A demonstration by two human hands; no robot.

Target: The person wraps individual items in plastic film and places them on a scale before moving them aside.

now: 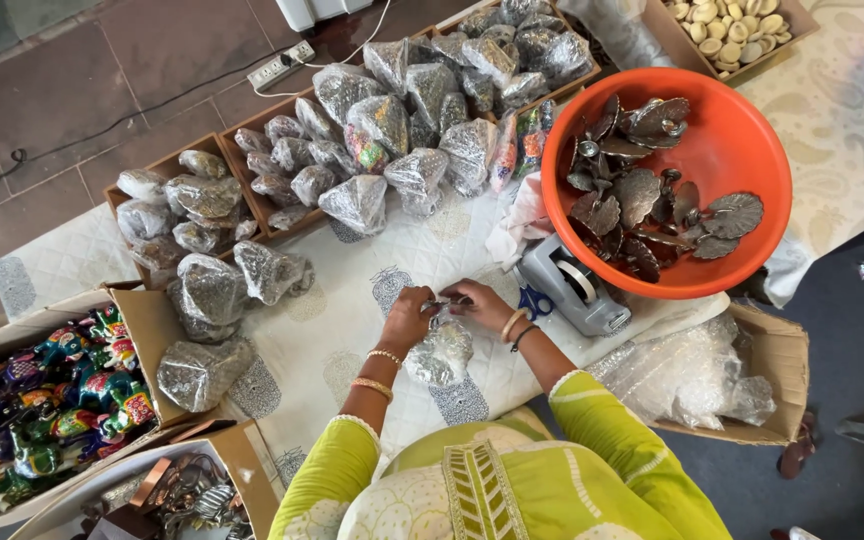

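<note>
A: Far left, item one?

B: Open carton [147,320] of painted animal figurines [42,400], bright colours. Below it, a second carton [242,470] of mixed metal pieces.

A: Next along?

B: Wooden trays [227,135] stacked with bubble-wrapped bundles [352,130]; several more bundles lie loose on the quilted white cloth [332,330] that covers the surface.

A: Centre, the hands?

B: Left hand [407,318] rests on the top of a wrapped bundle [440,352], fingers curled closed on the gathered neck of the wrap. Right hand [482,303] meets it there, fingertips pinched on the same neck. Whether a strip of tape sits between them is too small to tell. The bundle lies on the cloth directly before the person, just beside the tape dispenser [577,285].

A: Step in hand?

B: By my reading, closing the wrap on one piece. The next move likely calls for one hand keeping the neck gathered while the other reaches the dispenser.

A: Right of that?

B: Blue-handled scissors [532,300], then an orange basin [752,140] of leaf-shaped metal dishes [642,190], unwrapped. Carton of loose bubble wrap [692,375] at lower right; box of small pale round pieces [732,25] at top right.

A: Room?

B: Brown tiled floor, a white power strip [282,65] with cords, daylight across the cloth.
</note>
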